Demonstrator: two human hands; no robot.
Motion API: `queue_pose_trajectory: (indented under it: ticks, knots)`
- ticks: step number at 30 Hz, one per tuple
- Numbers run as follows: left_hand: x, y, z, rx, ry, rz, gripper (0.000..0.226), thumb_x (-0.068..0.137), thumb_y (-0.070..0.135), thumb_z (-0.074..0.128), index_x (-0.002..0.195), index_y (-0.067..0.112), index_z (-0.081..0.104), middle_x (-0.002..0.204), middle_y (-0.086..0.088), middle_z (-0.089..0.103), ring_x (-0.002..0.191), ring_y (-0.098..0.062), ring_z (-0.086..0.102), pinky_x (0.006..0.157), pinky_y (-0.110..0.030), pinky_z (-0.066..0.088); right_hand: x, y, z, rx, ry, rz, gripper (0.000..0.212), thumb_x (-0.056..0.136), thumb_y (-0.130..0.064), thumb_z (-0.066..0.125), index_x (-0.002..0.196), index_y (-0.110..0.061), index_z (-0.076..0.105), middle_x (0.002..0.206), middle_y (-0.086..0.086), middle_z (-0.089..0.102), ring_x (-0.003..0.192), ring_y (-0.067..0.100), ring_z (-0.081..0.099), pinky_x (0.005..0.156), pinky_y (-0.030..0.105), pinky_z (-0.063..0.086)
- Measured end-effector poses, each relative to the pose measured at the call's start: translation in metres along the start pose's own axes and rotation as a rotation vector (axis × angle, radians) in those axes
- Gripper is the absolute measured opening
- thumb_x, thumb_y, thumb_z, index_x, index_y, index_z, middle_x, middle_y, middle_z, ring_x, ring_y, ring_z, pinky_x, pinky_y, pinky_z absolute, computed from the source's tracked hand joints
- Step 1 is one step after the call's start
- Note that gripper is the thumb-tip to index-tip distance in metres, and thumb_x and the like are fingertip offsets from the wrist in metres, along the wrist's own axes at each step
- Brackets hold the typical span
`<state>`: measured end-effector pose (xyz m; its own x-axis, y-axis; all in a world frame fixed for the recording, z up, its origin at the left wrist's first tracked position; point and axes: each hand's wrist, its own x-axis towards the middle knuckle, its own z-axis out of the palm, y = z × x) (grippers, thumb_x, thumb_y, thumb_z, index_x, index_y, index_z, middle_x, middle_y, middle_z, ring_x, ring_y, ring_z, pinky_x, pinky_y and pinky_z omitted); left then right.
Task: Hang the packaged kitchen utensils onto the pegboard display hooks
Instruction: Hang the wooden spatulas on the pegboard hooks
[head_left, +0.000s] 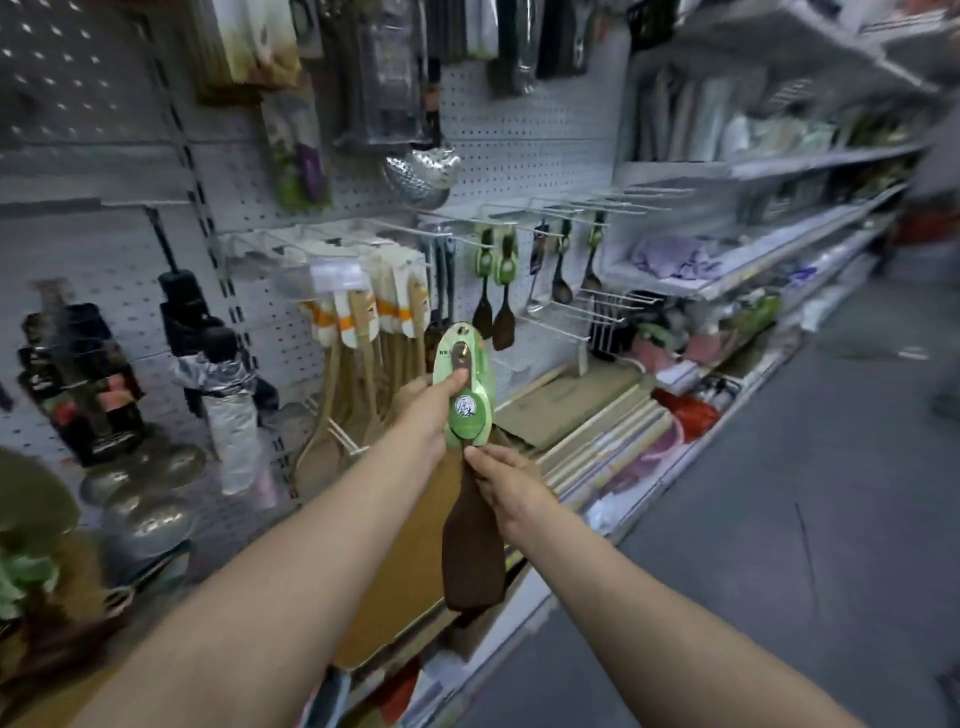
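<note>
L hand (434, 410) grips green card header (465, 387) of dark brown wooden spatula (474, 551); R hand (506, 486) pinches its handle, w/ grey pegboard (519, 130) behind.

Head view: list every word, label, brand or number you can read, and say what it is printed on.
None can be read for certain.
Green card on the held brown spatula: round white logo and small dark print at its left edge, both too blurred.
Price tag on the hook above the wooden spatulas: blurred.
Cards on the hanging spatulas: too small.
</note>
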<state>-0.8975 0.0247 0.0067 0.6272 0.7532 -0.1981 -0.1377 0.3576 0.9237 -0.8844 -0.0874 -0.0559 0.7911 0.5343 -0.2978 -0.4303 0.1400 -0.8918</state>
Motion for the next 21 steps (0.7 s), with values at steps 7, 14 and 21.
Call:
queue_pose_trajectory:
  ticks: [7,14,21]
  knots:
    - [0.113,0.003,0.127,-0.026,-0.078,-0.010,0.012,0.085,0.006,0.076,0.093,0.007,0.068,0.092,-0.017,0.074,0.077,-0.028,0.071,0.075,-0.042,0.061,0.124,-0.090,-0.050,-0.023,0.064,-0.030,0.010,0.088,-0.010,0.075,0.094,-0.010,0.066,0.065,0.003,0.064,0.043,0.005,0.053,0.048,0.018,0.046]
    - [0.195,0.004,0.212,0.016,-0.096,-0.029,0.010,0.086,0.009,0.077,0.087,0.009,0.067,0.084,-0.010,0.073,0.067,-0.020,0.069,0.050,-0.025,0.054,0.222,-0.148,-0.086,-0.029,0.084,-0.055,0.020,0.088,-0.013,0.076,0.106,-0.008,0.069,0.071,0.003,0.068,0.054,0.009,0.058,0.053,0.021,0.050]
    - [0.250,-0.002,0.269,-0.015,-0.027,-0.018,0.015,0.084,0.014,0.080,0.094,0.010,0.069,0.093,-0.012,0.076,0.083,-0.029,0.073,0.079,-0.049,0.061,0.303,-0.184,-0.115,-0.010,0.012,-0.058,0.012,0.087,-0.009,0.076,0.097,-0.011,0.070,0.077,0.007,0.069,0.060,0.012,0.061,0.059,0.021,0.052]
